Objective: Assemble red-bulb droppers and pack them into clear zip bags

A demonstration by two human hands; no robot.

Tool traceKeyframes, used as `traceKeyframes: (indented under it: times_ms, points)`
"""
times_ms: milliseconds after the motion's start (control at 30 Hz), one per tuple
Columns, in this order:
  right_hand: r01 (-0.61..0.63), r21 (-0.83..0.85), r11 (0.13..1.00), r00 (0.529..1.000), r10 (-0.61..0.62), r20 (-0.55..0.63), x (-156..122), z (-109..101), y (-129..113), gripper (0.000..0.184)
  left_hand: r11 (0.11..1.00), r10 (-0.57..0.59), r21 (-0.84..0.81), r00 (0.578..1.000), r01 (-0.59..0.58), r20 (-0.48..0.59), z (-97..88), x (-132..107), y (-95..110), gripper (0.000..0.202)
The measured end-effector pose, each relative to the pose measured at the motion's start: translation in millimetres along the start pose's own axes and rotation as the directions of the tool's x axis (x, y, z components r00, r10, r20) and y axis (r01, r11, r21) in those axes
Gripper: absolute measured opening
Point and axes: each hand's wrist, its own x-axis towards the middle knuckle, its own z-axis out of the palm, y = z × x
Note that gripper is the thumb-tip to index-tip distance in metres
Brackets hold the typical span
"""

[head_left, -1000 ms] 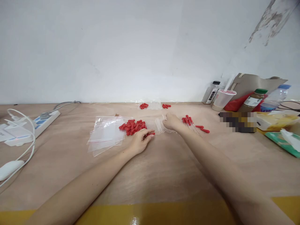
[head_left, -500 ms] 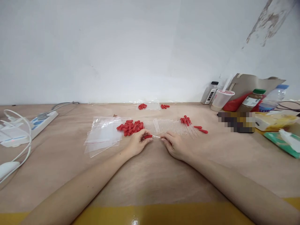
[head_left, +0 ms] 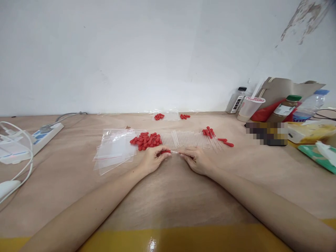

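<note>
My left hand [head_left: 154, 159] pinches a red rubber dropper bulb [head_left: 166, 152] between thumb and fingers. A thin clear dropper tube [head_left: 174, 152] runs from the bulb's open end to my right hand [head_left: 195, 159], whose fingertips are closed on its other end. How far the tube sits in the bulb is hidden by the left fingers. Behind my left hand lies a pile of red bulbs [head_left: 146, 141]. A row of clear tubes [head_left: 183, 139] stretches behind both hands. Several droppers with red bulbs on them [head_left: 208, 132] lie at the row's right end.
Clear zip bags [head_left: 112, 150] lie left of the bulb pile. Against the wall is a bagged set of tubes [head_left: 172, 116] with red bulbs either side. A power strip [head_left: 49, 141] stands far left; a cup [head_left: 250, 108], bottles [head_left: 285, 109] and a tissue pack [head_left: 317, 157] are at right.
Both hands stay on the bulb and tube, with the right fingers now straighter along the tube. The view has shifted slightly.
</note>
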Motion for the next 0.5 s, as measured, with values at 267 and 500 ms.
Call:
traceKeyframes:
  times_ms: [267,500]
  points:
    - [0.11,-0.234,0.966,0.991,-0.088,0.102,5,-11,5,0.026,0.967,0.148,0.193,0.984,-0.165,0.099,-5.6,0,11,0.01]
    - [0.147,-0.223,0.964,0.989,-0.142,0.037,1,-1,7,0.024,0.956,0.139,0.244,0.983,-0.165,0.12,-4.8,-1,16,0.011]
